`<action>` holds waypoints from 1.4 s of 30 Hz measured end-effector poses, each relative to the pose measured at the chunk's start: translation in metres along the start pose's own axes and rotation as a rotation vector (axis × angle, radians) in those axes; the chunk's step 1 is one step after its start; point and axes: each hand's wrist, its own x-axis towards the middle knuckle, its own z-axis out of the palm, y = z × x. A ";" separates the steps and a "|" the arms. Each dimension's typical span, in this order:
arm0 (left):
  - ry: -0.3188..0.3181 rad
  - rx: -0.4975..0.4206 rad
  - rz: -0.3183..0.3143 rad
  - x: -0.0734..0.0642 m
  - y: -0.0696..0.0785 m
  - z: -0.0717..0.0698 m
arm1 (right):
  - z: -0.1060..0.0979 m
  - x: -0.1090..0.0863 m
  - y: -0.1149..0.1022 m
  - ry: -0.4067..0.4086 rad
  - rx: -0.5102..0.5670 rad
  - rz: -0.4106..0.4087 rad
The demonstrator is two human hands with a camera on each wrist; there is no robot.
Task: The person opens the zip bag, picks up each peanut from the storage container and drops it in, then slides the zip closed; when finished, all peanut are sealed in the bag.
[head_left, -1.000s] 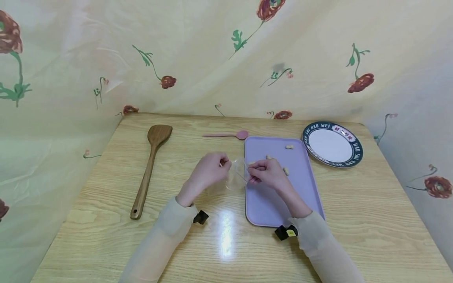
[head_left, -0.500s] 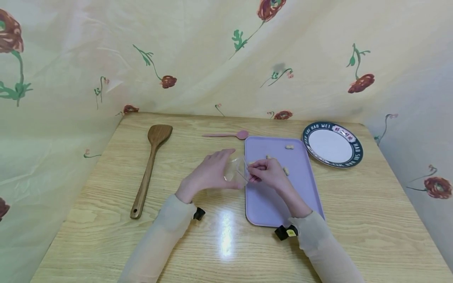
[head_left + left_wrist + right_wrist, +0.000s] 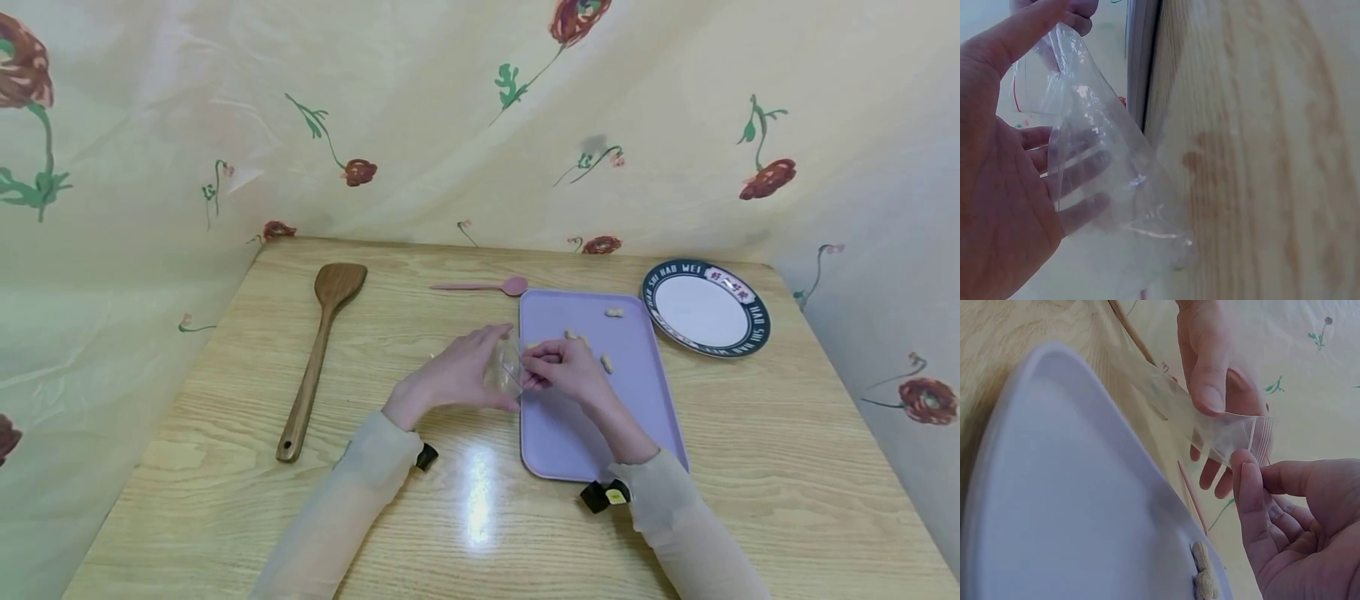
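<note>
Nearest my head camera come the two sleeves (image 3: pixel 352 492), both cut off by the bottom of the view, with a dark block (image 3: pixel 427 457) by the left wrist, its far side tucked out of sight. Beyond it I see the left hand (image 3: pixel 457 371) held wide, thumb and fingers spread round a clear bag (image 3: pixel 1107 169); through the film the fingers show blurred, and I can't tell how firmly they touch it. The right hand (image 3: pixel 566 367) pinches the bag at its zip end between thumb and forefinger, the other fingers partly hidden from above. The bag hangs between the hands, by the tray's left edge; I can't make out whether its mouth is parted. Under the right hand lies the purple tray (image 3: pixel 577 442), its middle covered by the forearm. One peanut (image 3: pixel 614 312) shows whole near its far end; others are partly masked by the hand. Farther off, a pink spoon (image 3: pixel 513 287), a wooden spatula (image 3: pixel 339 287) and a plate (image 3: pixel 701 312) rest on the table (image 3: pixel 187 500), before a flowered cloth (image 3: pixel 450 108) that runs out of view.
</note>
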 end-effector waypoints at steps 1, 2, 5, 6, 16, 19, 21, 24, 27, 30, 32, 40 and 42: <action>-0.003 0.004 0.003 0.000 -0.001 0.000 | 0.000 0.000 0.000 -0.003 0.003 0.001; -0.002 0.009 0.008 0.001 -0.001 0.001 | 0.000 0.000 0.001 -0.006 0.004 0.003; 0.012 0.024 0.028 0.002 -0.003 0.002 | 0.001 0.001 0.002 -0.015 0.026 0.016; 0.018 0.027 0.034 0.002 -0.003 0.002 | 0.001 0.001 0.002 -0.019 0.031 0.015; 0.027 -0.016 0.021 0.002 -0.007 -0.001 | 0.001 0.001 0.005 -0.058 0.051 0.028; 0.015 -0.027 0.002 0.002 -0.007 -0.004 | 0.000 0.001 0.005 -0.065 0.049 0.028; 0.009 -0.025 -0.007 0.001 -0.007 -0.006 | -0.001 0.001 0.004 -0.067 0.045 0.030; 0.006 -0.018 -0.015 0.000 -0.008 -0.007 | -0.002 0.001 0.004 -0.068 0.038 0.030; 0.007 -0.014 -0.015 0.000 -0.010 -0.008 | -0.004 0.001 0.004 -0.071 0.036 0.029; 0.004 -0.015 -0.016 0.000 -0.011 -0.009 | -0.005 0.001 0.003 -0.070 0.039 0.028; -0.001 -0.007 -0.016 0.000 -0.012 -0.010 | -0.006 0.001 0.002 -0.063 0.036 0.028; -0.030 0.014 -0.019 -0.001 -0.012 -0.011 | -0.021 0.000 -0.002 -0.020 -0.019 0.034; -0.035 0.011 -0.023 -0.001 -0.012 -0.011 | -0.028 0.000 -0.004 -0.010 -0.038 0.034</action>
